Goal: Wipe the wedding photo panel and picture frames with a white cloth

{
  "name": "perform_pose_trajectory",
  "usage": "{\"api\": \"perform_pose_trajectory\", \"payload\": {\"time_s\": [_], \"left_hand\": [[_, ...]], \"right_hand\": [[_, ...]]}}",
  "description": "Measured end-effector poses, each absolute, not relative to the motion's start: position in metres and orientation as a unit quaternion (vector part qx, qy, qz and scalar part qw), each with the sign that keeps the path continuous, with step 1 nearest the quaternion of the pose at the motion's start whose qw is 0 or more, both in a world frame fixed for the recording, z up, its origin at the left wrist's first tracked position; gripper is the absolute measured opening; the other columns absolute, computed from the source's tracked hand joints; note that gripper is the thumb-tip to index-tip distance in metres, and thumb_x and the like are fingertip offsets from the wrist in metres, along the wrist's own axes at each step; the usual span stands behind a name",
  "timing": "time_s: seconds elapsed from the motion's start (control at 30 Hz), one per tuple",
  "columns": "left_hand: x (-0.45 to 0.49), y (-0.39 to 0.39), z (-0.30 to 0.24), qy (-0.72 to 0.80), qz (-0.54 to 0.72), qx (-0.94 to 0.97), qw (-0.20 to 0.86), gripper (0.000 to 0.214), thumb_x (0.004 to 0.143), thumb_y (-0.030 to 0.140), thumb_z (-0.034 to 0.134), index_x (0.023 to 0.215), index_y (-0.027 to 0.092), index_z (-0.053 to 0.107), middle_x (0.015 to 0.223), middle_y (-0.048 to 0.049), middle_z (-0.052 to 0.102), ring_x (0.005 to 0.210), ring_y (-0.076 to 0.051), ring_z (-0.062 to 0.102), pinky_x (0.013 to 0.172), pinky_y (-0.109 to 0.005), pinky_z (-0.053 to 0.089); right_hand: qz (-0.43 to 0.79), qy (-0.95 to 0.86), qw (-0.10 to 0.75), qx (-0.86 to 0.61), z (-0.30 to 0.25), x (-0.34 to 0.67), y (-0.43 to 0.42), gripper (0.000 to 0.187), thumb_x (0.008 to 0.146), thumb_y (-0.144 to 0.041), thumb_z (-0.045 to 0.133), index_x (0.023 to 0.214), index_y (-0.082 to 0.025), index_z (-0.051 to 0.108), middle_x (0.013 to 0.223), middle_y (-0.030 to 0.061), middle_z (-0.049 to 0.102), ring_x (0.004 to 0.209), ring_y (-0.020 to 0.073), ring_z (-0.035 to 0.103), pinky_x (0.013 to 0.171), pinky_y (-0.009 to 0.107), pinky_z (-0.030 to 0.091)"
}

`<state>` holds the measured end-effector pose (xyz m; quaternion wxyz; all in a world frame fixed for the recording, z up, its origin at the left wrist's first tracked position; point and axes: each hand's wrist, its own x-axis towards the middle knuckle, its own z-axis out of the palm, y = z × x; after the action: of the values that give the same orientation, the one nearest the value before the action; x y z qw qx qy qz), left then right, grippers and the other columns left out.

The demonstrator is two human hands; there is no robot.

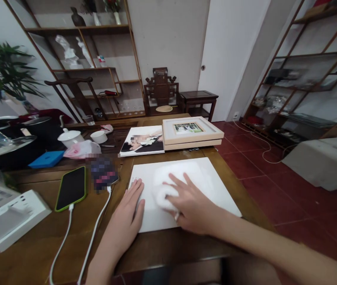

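Observation:
A flat white board [216,190] lies on the wooden table in front of me. My left hand [129,208] rests flat on its left edge, fingers stretched out. Over the middle of the board, my right hand [190,204] holds a crumpled white cloth [165,194] against the surface, its fingers spread on it and a ring on one finger. Motion blur softens the cloth's outline, and part of it is hidden under the hand. Just beyond the board are a photo panel [144,140] and a light wooden picture frame [192,130] on top of another.
To the left lie a green-edged phone [71,188], a second, blurred phone [103,174], white cables [93,237] and a white box [17,219]. Farther back are a blue box [46,159], a white teapot [70,138] and dark pots [38,128]. The table's right edge [245,182] borders red floor tiles.

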<state>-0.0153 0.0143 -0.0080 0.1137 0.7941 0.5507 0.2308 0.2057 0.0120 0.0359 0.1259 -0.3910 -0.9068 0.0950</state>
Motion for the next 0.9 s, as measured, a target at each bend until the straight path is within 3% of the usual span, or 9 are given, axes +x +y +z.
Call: {"api": "perform_pose_trajectory", "payload": {"time_s": [0.27, 0.57, 0.73, 0.9], "left_hand": [[-0.015, 0.012, -0.003, 0.560, 0.232, 0.786, 0.124, 0.050, 0.093, 0.036, 0.031, 0.135, 0.011, 0.043, 0.147, -0.0116, 0.037, 0.138, -0.022, 0.028, 0.113, -0.044, 0.022], [-0.014, 0.013, -0.005, 0.555, 0.233, 0.787, 0.134, 0.054, 0.093, 0.038, 0.028, 0.135, 0.007, 0.043, 0.147, -0.0141, 0.036, 0.138, -0.023, 0.027, 0.113, -0.046, 0.022], [-0.015, 0.013, -0.003, 0.552, 0.234, 0.789, 0.136, 0.053, 0.092, 0.036, 0.029, 0.136, 0.008, 0.042, 0.147, -0.0138, 0.036, 0.138, -0.024, 0.028, 0.112, -0.046, 0.024], [-0.014, 0.013, -0.003, 0.555, 0.244, 0.784, 0.130, 0.050, 0.092, 0.035, 0.033, 0.137, 0.014, 0.042, 0.147, -0.0109, 0.037, 0.137, -0.024, 0.029, 0.111, -0.046, 0.025]], "right_hand": [[0.052, -0.891, 0.139, -0.429, 0.042, 0.192, 0.089, 0.034, 0.095, -0.031, 0.036, 0.113, -0.013, 0.059, 0.122, 0.0175, 0.058, 0.129, 0.0354, 0.034, 0.101, 0.064, 0.022], [0.068, -0.898, 0.176, -0.399, 0.031, 0.188, -0.004, 0.025, 0.087, -0.029, 0.048, 0.102, -0.018, 0.064, 0.136, 0.0118, 0.048, 0.134, 0.0366, 0.025, 0.108, 0.062, 0.009], [0.092, -0.886, 0.209, -0.405, 0.030, 0.184, -0.015, 0.024, 0.089, -0.032, 0.047, 0.101, -0.020, 0.064, 0.132, 0.0078, 0.052, 0.132, 0.0318, 0.031, 0.110, 0.056, 0.011], [0.076, -0.879, 0.197, -0.427, 0.031, 0.177, 0.016, 0.031, 0.093, -0.033, 0.042, 0.112, -0.018, 0.061, 0.132, 0.0109, 0.053, 0.133, 0.0314, 0.030, 0.110, 0.056, 0.014]]}}
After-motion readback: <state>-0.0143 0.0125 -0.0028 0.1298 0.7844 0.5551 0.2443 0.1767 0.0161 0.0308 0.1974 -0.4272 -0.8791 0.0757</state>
